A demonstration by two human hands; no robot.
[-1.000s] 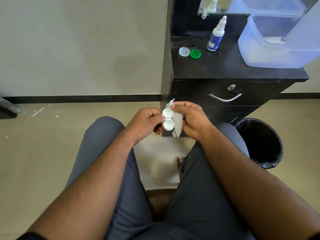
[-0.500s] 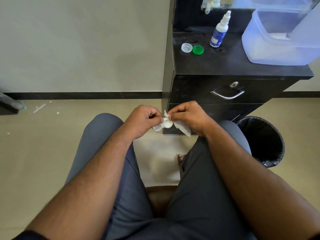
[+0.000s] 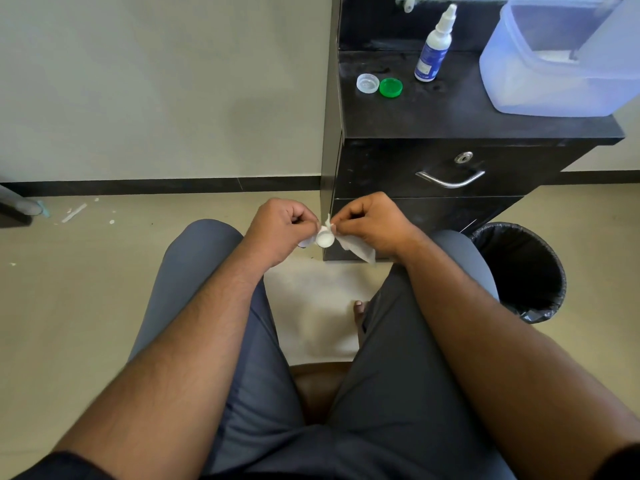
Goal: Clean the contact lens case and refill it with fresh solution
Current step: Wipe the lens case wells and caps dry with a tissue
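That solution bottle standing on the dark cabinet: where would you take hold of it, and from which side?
Probably round the solution bottle's wide blue-labelled body, not the thin white nozzle. It stands upright on the cabinet top, so a sideways grasp from the front suits it. The plastic tub crowds one side; the two caps sit on the other.

A translucent plastic tub (image 3: pixel 568 67) is sitting on the right of the black desk (image 3: pixel 485 123), whose drawer handle (image 3: pixel 450 180) is catching the light. A black-lined bin (image 3: pixel 523 271) is standing on the floor just beside it.
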